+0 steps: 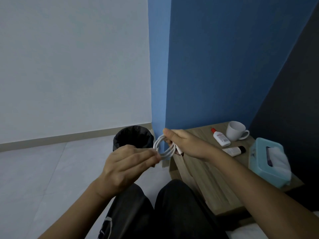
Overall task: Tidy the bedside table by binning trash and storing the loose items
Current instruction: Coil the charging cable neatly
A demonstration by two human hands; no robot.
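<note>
A black-lined bin (133, 137) stands on the pale floor, just behind and to the left of where the two hands meet. The left hand (127, 167) is held out with its fingertips pinched closed on the lower edge of a coiled white cable (164, 147). The right hand (181, 142) is wrapped shut around the top and right side of the same coil, thumb over the loops, with a plug end poking out below its palm. The coil hangs in the air between them, at the near left corner of the wooden bedside table (203, 171). Right of the grip, on the tabletop, lie a small white bottle with a red cap (221, 137) and a white tube (234, 150). Farther right stand a white cup (235, 131) and a teal tissue box (267, 161).
</note>
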